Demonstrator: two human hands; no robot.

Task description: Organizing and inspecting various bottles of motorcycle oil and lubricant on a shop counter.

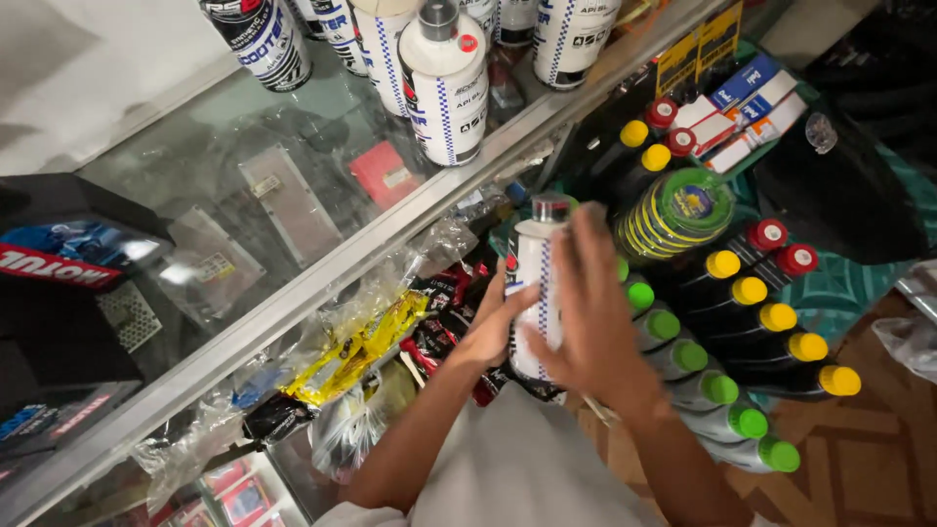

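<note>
A white oil bottle (535, 268) with a blue checkered stripe and a grey cap is held upright between both my hands, in front of the glass counter's metal edge (322, 268). My left hand (485, 330) grips its lower left side. My right hand (590, 310) wraps its right side, fingers spread over the front. Several similar white bottles (445, 83) stand on the glass counter top (210, 185) above.
Rows of grey bottles with green caps (722, 390) and black bottles with yellow caps (781, 317) and red caps (781, 249) lie at right on a green mat. A stack of green and yellow discs (678, 210) sits nearby. Plastic-wrapped packets (356, 342) hang below the counter edge.
</note>
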